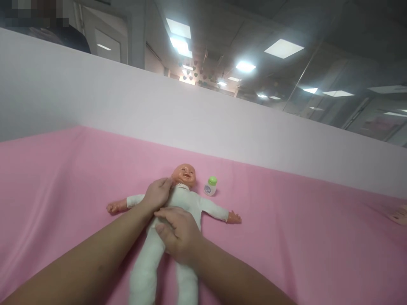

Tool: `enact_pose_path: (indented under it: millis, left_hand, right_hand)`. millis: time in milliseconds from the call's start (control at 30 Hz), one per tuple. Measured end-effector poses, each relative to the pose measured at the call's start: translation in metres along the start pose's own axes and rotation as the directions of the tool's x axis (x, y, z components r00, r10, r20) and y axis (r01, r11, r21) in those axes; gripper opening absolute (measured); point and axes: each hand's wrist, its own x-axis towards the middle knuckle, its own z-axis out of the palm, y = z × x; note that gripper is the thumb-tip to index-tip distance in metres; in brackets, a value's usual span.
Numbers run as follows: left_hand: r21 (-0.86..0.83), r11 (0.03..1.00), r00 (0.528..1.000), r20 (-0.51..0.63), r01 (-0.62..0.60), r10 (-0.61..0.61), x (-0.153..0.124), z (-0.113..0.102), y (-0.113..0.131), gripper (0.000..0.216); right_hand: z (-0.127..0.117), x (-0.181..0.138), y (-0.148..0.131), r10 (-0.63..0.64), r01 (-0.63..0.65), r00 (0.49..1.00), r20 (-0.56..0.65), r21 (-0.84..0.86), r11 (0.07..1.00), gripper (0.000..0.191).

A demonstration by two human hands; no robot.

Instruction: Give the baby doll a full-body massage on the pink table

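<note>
A baby doll [186, 201] with a white cloth body lies on its back, arms spread and head pointing away from me. My left hand [158, 194] rests on the doll's shoulder on the left side, its fingertips close to the neck. Lower down, my right hand [182, 233] lies across the doll's belly and hip, with the fingers stretched out and the thumb apart. Neither hand appears to grasp anything. Beside the doll's head stands a small clear bottle [209, 188] with a green cap, touched by neither hand.
Pink cloth [254, 245] covers the surface under the doll. A white partition [190, 118] runs along the back, with glass above it. Part of another doll's hand or foot [400, 215] shows at the right edge. A person [60, 36] is beyond the partition at top left.
</note>
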Motion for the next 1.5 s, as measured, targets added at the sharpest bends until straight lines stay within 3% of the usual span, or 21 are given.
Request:
enact_pose_path:
  millis: [133,200,267,367,500,667,833,1000,1067,1100,1233,1267,1333,1400,1500]
  left_hand:
    - [0.366,0.909,0.978,0.134,-0.2,0.161,-0.003,-0.01,-0.012,0.05]
    - [0.462,0.813,0.932,0.245,-0.355,0.268,-0.004,-0.017,-0.016,0.049]
    - [0.528,0.712,0.885,0.331,-0.462,0.328,-0.003,-0.023,-0.018,0.048]
    - [0.588,0.649,0.873,0.382,-0.483,0.304,0.0,-0.026,-0.02,0.051]
    - [0.549,0.68,0.866,0.408,-0.486,0.29,0.001,-0.023,-0.019,0.048]
    - [0.487,0.76,0.895,0.339,-0.431,0.29,-0.002,-0.021,-0.018,0.042]
    - [0.478,0.784,0.913,0.299,-0.396,0.279,-0.003,-0.023,-0.014,0.042]
    - [0.315,0.83,0.883,0.264,-0.46,0.389,-0.023,-0.027,0.005,0.034]
    - [0.194,0.834,0.834,0.334,-0.516,0.439,-0.042,-0.026,0.018,0.033]
    - [0.105,0.827,0.781,0.411,-0.553,0.47,-0.053,-0.025,0.025,0.033]
    - [-0.202,0.753,0.441,0.704,-0.627,0.556,-0.086,-0.018,0.047,0.041]
    - [-0.23,0.739,0.379,0.74,-0.634,0.555,-0.09,-0.017,0.049,0.044]
    - [-0.233,0.725,0.331,0.771,-0.647,0.544,-0.09,-0.015,0.049,0.047]
    - [-0.203,0.74,0.369,0.764,-0.642,0.53,-0.083,-0.013,0.043,0.049]
    - [-0.17,0.805,0.5,0.706,-0.568,0.502,-0.066,-0.012,0.03,0.054]
  right_hand:
    - [0.004,-0.014,-0.001,-0.169,0.164,0.984,0.05,0.093,0.982,0.056]
    - [0.001,-0.019,0.001,-0.257,0.249,0.961,0.107,0.079,0.965,0.057]
    - [-0.005,-0.019,0.003,-0.251,0.256,0.95,0.186,-0.001,0.967,0.054]
    - [-0.018,-0.013,0.009,-0.102,0.159,0.939,0.329,-0.152,0.976,0.052]
    - [-0.04,-0.001,0.026,0.104,0.001,0.913,0.394,-0.256,0.967,0.055]
    - [-0.059,0.0,0.06,0.299,-0.193,0.895,0.331,-0.317,0.929,0.054]
    - [-0.064,-0.002,0.078,0.409,-0.345,0.899,0.155,-0.325,0.881,0.053]
    - [-0.069,0.0,0.079,0.564,-0.494,0.822,0.072,-0.403,0.771,0.043]
    - [-0.069,0.001,0.081,0.602,-0.528,0.796,0.054,-0.425,0.736,0.041]
    - [-0.068,0.001,0.083,0.611,-0.535,0.79,0.052,-0.43,0.727,0.041]
    - [-0.066,0.001,0.086,0.615,-0.528,0.787,0.052,-0.458,0.715,0.039]
    - [-0.066,0.001,0.086,0.61,-0.521,0.79,0.051,-0.467,0.714,0.039]
    - [-0.066,0.001,0.085,0.605,-0.515,0.795,0.048,-0.475,0.713,0.039]
    - [-0.067,0.001,0.083,0.607,-0.52,0.793,0.055,-0.458,0.721,0.04]
    - [-0.068,0.001,0.08,0.591,-0.508,0.799,0.108,-0.406,0.76,0.039]
